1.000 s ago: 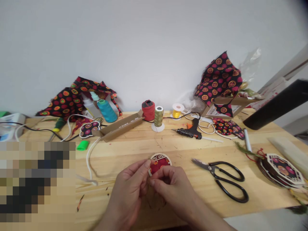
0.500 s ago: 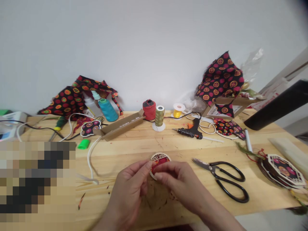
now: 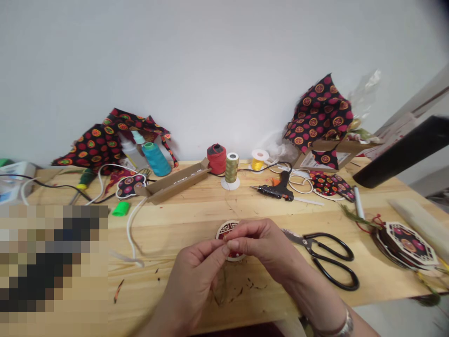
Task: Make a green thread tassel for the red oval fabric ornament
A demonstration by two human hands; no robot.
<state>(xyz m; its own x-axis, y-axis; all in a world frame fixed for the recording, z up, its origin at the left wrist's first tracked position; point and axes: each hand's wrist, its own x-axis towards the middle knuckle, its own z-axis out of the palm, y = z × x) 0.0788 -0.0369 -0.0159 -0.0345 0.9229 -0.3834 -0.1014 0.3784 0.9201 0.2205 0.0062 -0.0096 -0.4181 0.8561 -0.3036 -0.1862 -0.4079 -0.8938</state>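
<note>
My left hand (image 3: 201,269) and my right hand (image 3: 261,248) meet fingertip to fingertip, both pinched closed. From between them an olive-green thread (image 3: 220,295) hangs in a loop; the pinched part is mostly hidden. Just behind the fingertips is a round wooden ornament (image 3: 228,226) with a cut-out lattice and red fabric, partly covered by my fingers. Whether it rests on the table or is touched, I cannot tell. Beyond it stands an olive thread spool (image 3: 232,168). Black-handled scissors (image 3: 328,252) lie open beside my right hand.
A black glue gun (image 3: 277,189), a long cardboard box (image 3: 178,182), a red thread cone (image 3: 216,159) and a teal thread cone (image 3: 156,160) stand farther back. Stacked octagonal ornaments (image 3: 410,245) sit at right. A green cap (image 3: 121,209) and white cable (image 3: 129,234) are at left.
My fingers have shifted from holding the ornament's face and edge to a pinch together in front of it. A loop of olive thread now shows below. My right wrist has risen slightly.
</note>
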